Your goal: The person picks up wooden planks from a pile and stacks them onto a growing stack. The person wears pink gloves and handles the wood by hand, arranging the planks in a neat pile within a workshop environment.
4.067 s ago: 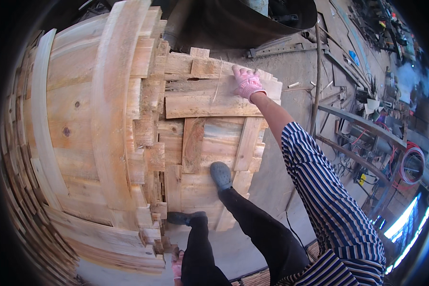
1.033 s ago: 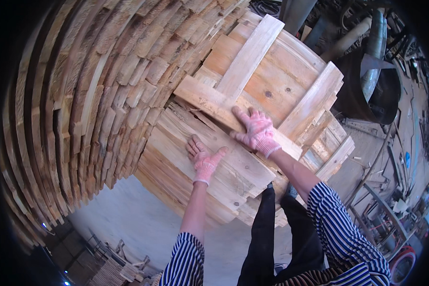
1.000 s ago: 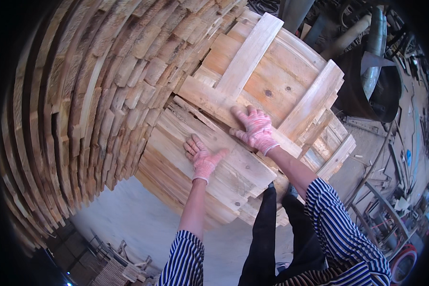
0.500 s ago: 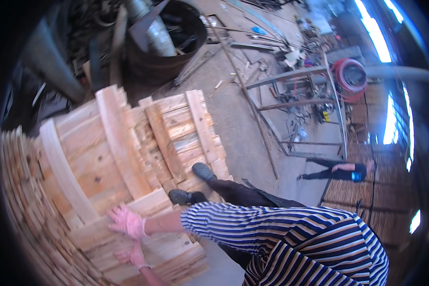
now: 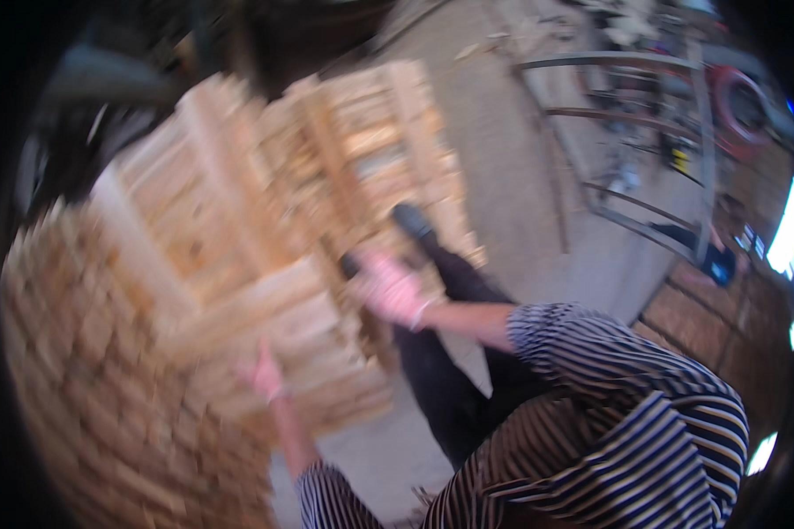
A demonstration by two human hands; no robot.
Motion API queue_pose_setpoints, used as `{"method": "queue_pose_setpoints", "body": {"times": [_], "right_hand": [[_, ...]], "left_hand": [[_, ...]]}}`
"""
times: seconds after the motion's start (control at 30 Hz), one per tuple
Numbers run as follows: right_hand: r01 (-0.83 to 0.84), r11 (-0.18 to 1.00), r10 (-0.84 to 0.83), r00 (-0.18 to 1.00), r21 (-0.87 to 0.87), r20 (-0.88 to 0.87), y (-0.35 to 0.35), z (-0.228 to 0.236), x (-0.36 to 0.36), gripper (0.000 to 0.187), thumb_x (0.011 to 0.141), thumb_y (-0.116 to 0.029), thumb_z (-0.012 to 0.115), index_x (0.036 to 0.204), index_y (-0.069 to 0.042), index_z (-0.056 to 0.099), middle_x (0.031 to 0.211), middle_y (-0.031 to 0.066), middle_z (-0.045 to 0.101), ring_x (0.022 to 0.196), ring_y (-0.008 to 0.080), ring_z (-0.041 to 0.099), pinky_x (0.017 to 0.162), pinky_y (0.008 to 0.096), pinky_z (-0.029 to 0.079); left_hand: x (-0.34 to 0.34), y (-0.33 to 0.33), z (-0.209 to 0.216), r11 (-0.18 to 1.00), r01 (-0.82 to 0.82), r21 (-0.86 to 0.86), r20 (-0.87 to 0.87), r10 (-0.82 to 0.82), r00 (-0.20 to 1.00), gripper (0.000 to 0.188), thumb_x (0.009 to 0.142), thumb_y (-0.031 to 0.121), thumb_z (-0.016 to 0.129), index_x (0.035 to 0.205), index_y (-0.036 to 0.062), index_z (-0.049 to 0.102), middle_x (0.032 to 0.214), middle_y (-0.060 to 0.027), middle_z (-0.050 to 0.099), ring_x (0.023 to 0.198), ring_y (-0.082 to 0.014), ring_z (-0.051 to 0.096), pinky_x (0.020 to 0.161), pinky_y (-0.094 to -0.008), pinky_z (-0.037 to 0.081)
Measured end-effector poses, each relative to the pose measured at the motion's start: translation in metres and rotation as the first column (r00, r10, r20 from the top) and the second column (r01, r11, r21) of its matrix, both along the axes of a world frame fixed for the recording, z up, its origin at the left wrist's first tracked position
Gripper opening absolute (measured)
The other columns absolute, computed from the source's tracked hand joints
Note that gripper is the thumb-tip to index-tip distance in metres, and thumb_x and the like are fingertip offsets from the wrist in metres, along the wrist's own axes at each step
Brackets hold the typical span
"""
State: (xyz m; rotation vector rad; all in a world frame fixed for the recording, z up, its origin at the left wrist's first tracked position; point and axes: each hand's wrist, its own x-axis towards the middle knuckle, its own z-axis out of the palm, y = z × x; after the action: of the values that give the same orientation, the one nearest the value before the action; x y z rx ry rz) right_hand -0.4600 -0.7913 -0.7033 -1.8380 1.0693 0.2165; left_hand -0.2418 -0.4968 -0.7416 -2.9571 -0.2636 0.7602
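My left hand [image 5: 263,375], in a pink glove, is over the near stack of wooden boards [image 5: 318,375]; its thumb and fingers look apart, with nothing seen between them. Whether it touches the wood I cannot tell. My right hand [image 5: 388,286], gloved in pink too, hangs off the right side of that stack, above my legs; motion smears its fingers, and no held thing shows. Beyond the left hand lies a wooden panel [image 5: 194,242] of pale boards, with a long light board [image 5: 225,181] across it and another light strip [image 5: 146,238] on its left.
A tall pile of stacked boards [image 5: 106,353] rises along the left. Slatted wood [image 5: 375,141] lies farther off. My shoe [image 5: 412,220] is beside it. A metal frame [image 5: 613,60] and a coil of red hose [image 5: 739,110] stand at the right, near another person [image 5: 719,264].
My right hand has lifted off the boards and moved right, toward my legs. My left hand has shifted up and slightly right. The whole view has swung and blurred.
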Motion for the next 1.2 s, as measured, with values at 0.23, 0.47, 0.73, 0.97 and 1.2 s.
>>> {"method": "queue_pose_setpoints", "body": {"times": [0.23, 0.47, 0.73, 0.97, 1.2], "right_hand": [[0.702, 0.644, -0.601, 0.710, 0.305, -0.366, -0.022, -0.082, -0.074, 0.074, 0.103, -0.053, 0.054, 0.156, -0.005, 0.038, 0.145, 0.0206, 0.054, 0.133, 0.0330, 0.053, 0.110, 0.0394, 0.042], [-0.427, 0.889, 0.452, 0.772, 0.163, -0.446, 0.034, -0.103, 0.014, 0.071, 0.091, -0.011, 0.061, 0.153, 0.005, 0.030, 0.151, 0.0311, 0.041, 0.138, 0.0416, 0.049, 0.108, 0.0431, 0.048], [0.090, 0.931, 0.031, 0.946, 0.354, -0.323, 0.087, -0.169, 0.071, 0.076, 0.102, -0.050, 0.030, 0.166, -0.014, 0.011, 0.166, 0.0333, 0.016, 0.148, 0.0523, 0.031, 0.118, 0.0538, 0.035], [0.312, 0.813, -0.246, 0.950, 0.493, -0.194, 0.026, -0.088, 0.044, 0.104, 0.093, -0.081, 0.034, 0.166, -0.013, 0.007, 0.165, 0.0330, 0.021, 0.151, 0.0449, 0.030, 0.124, 0.0460, 0.027], [-0.158, 0.867, 0.071, 0.978, 0.472, 0.196, -0.108, -0.068, -0.062, 0.096, 0.103, -0.067, 0.038, 0.165, -0.002, 0.004, 0.172, 0.0207, 0.012, 0.159, 0.0328, 0.013, 0.128, 0.0364, 0.015]], "left_hand": [[-0.035, -0.119, -0.009, 0.850, 0.355, -0.389, 0.003, -0.384, 0.923, 0.130, 0.077, 0.067, 0.078, 0.166, 0.0084, 0.004, 0.168, -0.0310, 0.009, 0.157, -0.0467, 0.002, 0.127, -0.0564, 0.010], [-0.023, -0.116, -0.028, 0.886, 0.455, -0.088, -0.094, -0.462, 0.882, 0.140, 0.070, 0.083, 0.072, 0.166, 0.0104, 0.000, 0.167, -0.0349, 0.004, 0.155, -0.0531, 0.000, 0.124, -0.0652, 0.007], [-0.029, -0.118, -0.069, 0.824, 0.567, -0.017, -0.064, -0.567, 0.821, 0.132, 0.076, 0.087, 0.060, 0.167, 0.0135, -0.001, 0.169, -0.0299, 0.003, 0.155, -0.0530, 0.002, 0.121, -0.0692, 0.010], [-0.019, -0.119, -0.046, 0.824, 0.523, 0.218, -0.199, -0.487, 0.850, 0.129, 0.078, 0.085, 0.060, 0.167, 0.0147, -0.002, 0.170, -0.0285, 0.004, 0.155, -0.0516, 0.005, 0.122, -0.0659, 0.012], [0.003, -0.090, -0.059, 0.824, 0.548, -0.142, -0.002, -0.554, 0.832, 0.118, 0.082, 0.059, 0.074, 0.166, 0.0070, 0.008, 0.170, -0.0269, 0.012, 0.157, -0.0446, 0.011, 0.126, -0.0546, 0.015]]}}
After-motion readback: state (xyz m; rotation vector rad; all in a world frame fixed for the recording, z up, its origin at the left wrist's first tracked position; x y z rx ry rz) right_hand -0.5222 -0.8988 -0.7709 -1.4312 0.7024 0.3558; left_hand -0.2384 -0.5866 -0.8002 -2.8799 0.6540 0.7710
